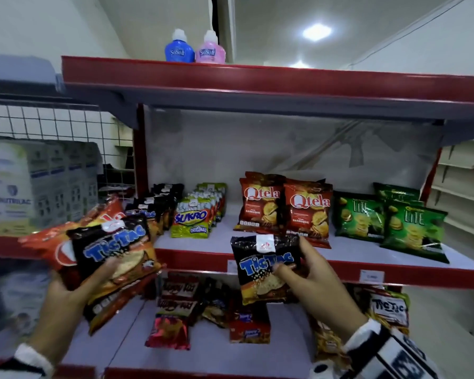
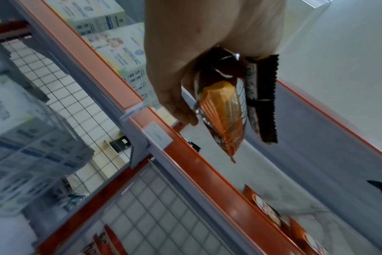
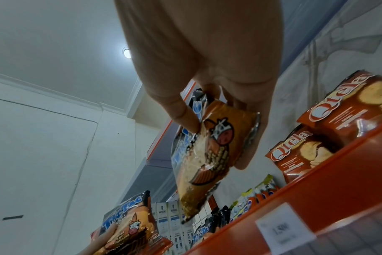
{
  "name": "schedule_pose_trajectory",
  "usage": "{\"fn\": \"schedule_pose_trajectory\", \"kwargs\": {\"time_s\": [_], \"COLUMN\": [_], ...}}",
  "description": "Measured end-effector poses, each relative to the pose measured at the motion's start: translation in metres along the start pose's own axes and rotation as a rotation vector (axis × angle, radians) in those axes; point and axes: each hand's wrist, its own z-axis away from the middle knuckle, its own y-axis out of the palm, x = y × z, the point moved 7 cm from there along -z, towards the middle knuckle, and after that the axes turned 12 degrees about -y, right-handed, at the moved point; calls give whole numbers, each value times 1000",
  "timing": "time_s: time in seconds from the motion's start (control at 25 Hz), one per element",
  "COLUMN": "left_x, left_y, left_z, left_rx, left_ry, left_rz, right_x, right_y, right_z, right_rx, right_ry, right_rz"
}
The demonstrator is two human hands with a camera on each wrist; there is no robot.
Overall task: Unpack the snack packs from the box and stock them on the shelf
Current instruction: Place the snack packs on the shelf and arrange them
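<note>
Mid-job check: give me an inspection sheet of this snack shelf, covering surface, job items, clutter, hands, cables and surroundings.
Surface: red-edged grey middle shelf, partly stocked.
Job's things: one black-and-orange Tic Tac snack pack in the right hand; a bundle of Tic Tac and red packs in the left hand.
Clutter: Sukro packs, red Qtela bags, green Lite bags standing in rows.
Grippers: both grip packs.
Cables: nothing seen.
Surroundings: two SoSoft bottles on top shelf; the box is not in view.
</note>
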Motion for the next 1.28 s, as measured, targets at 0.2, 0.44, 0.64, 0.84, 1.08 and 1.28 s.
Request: {"fn": "schedule_pose_trajectory", "kwargs": {"time_s": [0.2,0.44,0.64,0.84,1.08,1.28], "left_x": [-41,-61,-56,-41,-33,-37], "left_y": [-58,-84,-73,-79,-83,-85], "left_z": [-77,-160,-191,-214,-222,-215], "left_rx": [-30,6,49,44,125,82], "left_ry": [147,206,157,41,59,105], "left_rz": [-3,-177,-327,-132,-208,-175], "right_x": [6,-5,-40,-60,-74,-72], "right_y": [67,156,204,244,263,254], "right_z": [-60,-127,-160,-182,-188,-180], "right_rx": [-72,-235,-386,-292,-155,-155], "right_ry": [61,64,183,241,298,335], "right_rz": [-45,26,-16,69,381,459]}}
